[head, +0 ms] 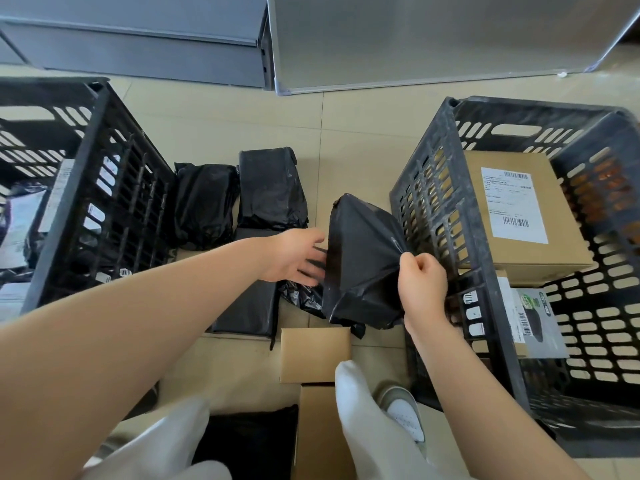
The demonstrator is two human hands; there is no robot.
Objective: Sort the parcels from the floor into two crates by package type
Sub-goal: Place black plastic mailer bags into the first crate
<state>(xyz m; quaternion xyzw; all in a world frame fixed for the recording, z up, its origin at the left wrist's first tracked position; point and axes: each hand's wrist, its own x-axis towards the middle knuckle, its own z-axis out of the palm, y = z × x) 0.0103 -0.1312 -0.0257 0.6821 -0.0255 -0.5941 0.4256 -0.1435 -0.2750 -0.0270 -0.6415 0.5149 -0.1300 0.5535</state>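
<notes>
Right now the right hand [423, 284] has its fingers [417, 263] pinching a fold of film at the edge of a black poly-bag parcel [362, 265], while the left hand [294, 256] reaches in with fingers loosely spread, touching the parcel's other side (probably to steady it, since the soft bag sags from one corner). It hangs just above the floor [242, 123], beside the right crate [429, 202] but outside it. That crate holds cardboard boxes [519, 216], so I judge this bag belongs in the left crate [90, 188], where dark bagged parcels with labels show through the slats. More black bags [270, 185] and small cartons [313, 355] lie on the floor between the crates, not yet sorted.
</notes>
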